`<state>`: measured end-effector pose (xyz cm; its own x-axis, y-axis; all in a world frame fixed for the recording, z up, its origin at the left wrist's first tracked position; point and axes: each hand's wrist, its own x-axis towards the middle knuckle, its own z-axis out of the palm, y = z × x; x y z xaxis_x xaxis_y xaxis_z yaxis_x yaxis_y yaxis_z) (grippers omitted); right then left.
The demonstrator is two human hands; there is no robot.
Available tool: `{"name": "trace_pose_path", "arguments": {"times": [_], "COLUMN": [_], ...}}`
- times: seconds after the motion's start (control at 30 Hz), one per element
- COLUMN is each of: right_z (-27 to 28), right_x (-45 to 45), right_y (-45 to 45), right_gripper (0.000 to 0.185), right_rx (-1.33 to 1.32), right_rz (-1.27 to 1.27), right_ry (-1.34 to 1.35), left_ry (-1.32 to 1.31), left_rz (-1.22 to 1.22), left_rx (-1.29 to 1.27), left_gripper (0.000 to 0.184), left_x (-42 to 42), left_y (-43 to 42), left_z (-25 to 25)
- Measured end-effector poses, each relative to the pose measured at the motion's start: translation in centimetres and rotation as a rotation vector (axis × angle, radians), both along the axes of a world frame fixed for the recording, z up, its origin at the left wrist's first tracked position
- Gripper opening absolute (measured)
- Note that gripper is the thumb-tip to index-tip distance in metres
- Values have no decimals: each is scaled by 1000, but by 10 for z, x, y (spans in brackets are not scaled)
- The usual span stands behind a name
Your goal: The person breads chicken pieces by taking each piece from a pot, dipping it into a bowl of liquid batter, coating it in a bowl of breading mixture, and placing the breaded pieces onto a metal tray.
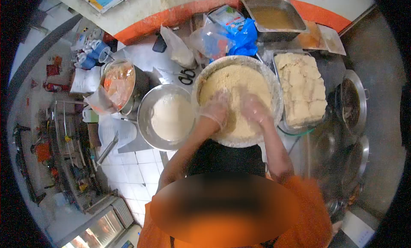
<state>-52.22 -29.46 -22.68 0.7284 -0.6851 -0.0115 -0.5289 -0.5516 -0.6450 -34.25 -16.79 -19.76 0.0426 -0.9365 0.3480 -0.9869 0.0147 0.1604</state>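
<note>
A large round bowl (277, 83) dusted with flour holds a pale yellow, crumbly, flour-like mix (237, 74). Both my hands are down in this mix, in thin see-through gloves. My left hand (216, 107) is at the left of the bowl, its fingers smeared by motion and partly sunk in the crumbs. Toward the right side, my right hand (256, 107) is blurred too, with its fingertips in the mix. Left of the bowl, touching or nearly touching it, stands a steel pan (143, 119) with smooth off-white flour or batter (172, 118) in it.
At right, a tray is heaped with pale dough-like blocks (299, 87). Black-handled scissors (186, 76), plastic bags (177, 51) and a blue bag (245, 38) lie behind. A deep steel tray (274, 19) holds brownish liquid. A lined pot (136, 87) stands left; a wide pan (361, 102) is far right.
</note>
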Motion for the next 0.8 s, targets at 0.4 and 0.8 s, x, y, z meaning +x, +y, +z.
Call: {"name": "trace_pose_path", "arguments": {"times": [0.4, 0.8], "right_z": [12, 145], "right_x": [33, 7], "right_y": [15, 5], "right_gripper": [44, 49], "right_rx": [513, 894], "right_rz": [-494, -533], "right_ry": [-346, -532], "left_ry": [718, 545], "left_rz": [-36, 184], "left_rx": [291, 392], "left_gripper": [40, 63], "left_x": [39, 37], "left_y": [82, 108], "left_z": [81, 138]}}
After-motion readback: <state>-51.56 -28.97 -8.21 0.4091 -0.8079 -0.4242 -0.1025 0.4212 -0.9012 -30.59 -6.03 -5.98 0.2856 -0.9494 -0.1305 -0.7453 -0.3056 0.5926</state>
